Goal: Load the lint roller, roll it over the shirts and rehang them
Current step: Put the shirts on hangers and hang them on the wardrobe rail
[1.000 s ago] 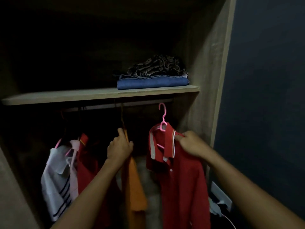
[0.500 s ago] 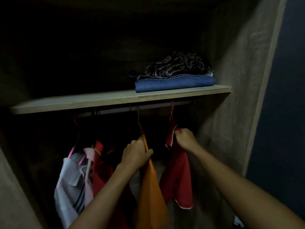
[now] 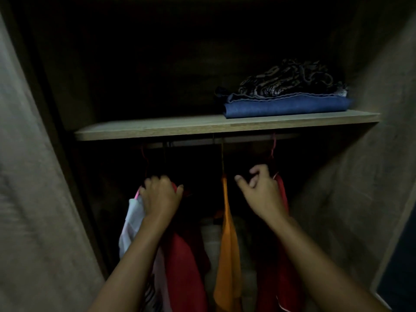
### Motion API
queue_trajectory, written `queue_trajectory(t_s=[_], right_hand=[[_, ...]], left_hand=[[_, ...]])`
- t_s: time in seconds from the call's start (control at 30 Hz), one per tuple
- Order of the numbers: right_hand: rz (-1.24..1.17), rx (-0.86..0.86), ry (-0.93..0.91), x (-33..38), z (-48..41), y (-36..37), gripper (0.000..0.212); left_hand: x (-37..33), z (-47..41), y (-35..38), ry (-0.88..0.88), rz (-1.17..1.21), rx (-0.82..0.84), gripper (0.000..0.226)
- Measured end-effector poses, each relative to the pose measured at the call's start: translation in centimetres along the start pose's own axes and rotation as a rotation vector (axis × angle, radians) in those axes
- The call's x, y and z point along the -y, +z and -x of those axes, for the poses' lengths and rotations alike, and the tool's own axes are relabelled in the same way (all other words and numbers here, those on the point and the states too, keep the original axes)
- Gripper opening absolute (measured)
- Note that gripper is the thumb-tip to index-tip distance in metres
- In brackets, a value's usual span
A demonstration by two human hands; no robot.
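Several shirts hang on the rail (image 3: 236, 140) in a dark wardrobe. My left hand (image 3: 161, 198) grips the shoulder of a red shirt (image 3: 184, 262), beside a white striped shirt (image 3: 132, 221). An orange shirt (image 3: 227, 244) hangs between my hands. My right hand (image 3: 261, 190) is just in front of the collar of a red polo shirt (image 3: 281, 255), its fingers loosely curled with nothing in them. That polo hangs from a pink hanger (image 3: 273, 149) hooked on the rail. No lint roller is in view.
A wooden shelf (image 3: 157, 130) runs just above the rail. On its right end lie folded blue cloth (image 3: 286, 106) and a patterned dark garment (image 3: 288, 79). Wardrobe side walls (image 3: 360, 188) close in on both sides.
My left hand left the orange shirt and moved left onto the other red shirt. My right hand let go of the red polo, which now hangs on the rail.
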State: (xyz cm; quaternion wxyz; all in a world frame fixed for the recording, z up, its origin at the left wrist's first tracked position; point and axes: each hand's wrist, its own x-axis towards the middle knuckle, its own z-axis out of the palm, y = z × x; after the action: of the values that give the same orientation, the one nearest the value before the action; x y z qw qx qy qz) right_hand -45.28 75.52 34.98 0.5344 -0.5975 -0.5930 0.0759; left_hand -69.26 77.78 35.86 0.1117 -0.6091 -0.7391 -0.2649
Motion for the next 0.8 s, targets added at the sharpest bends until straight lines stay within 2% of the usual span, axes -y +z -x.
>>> queue_trajectory(t_s=[0.1, 0.17, 0.2, 0.3, 0.37, 0.53, 0.63, 0.8], right_hand=[[0.087, 0.284, 0.072, 2.0, 1.3, 2.9, 0.059], [0.082, 0.412, 0.132, 2.0, 1.7, 4.4, 0.057], [0.066, 0.438, 0.156, 1.9, 1.8, 4.9, 0.049], [0.064, 0.370, 0.151, 1.5, 1.9, 4.8, 0.020], [0.118, 0.290, 0.114, 1.2, 1.8, 4.0, 0.014], [0.183, 0.240, 0.147, -0.3, 0.8, 2.1, 0.026], [0.242, 0.238, 0.148, -1.3, 0.7, 0.5, 0.026], [0.264, 0.114, 0.025, -1.4, 1.9, -0.7, 0.023]], left_hand=[[0.1, 0.2, 0.3, 0.055, -0.069, 0.035, 0.043], [-0.3, 0.3, 0.6, 0.091, -0.079, 0.047, 0.042], [-0.6, 0.3, 0.7, 0.104, -0.076, 0.050, 0.042], [-1.9, 0.4, 0.9, 0.133, -0.025, 0.062, 0.039], [-3.0, 0.6, 1.0, 0.141, 0.010, 0.074, 0.037], [-5.3, 0.9, 1.9, 0.174, 0.086, 0.107, 0.034], [-6.7, 1.0, 2.1, 0.211, 0.120, 0.130, 0.036], [-6.2, 1.7, 1.7, 0.200, 0.207, 0.102, 0.053]])
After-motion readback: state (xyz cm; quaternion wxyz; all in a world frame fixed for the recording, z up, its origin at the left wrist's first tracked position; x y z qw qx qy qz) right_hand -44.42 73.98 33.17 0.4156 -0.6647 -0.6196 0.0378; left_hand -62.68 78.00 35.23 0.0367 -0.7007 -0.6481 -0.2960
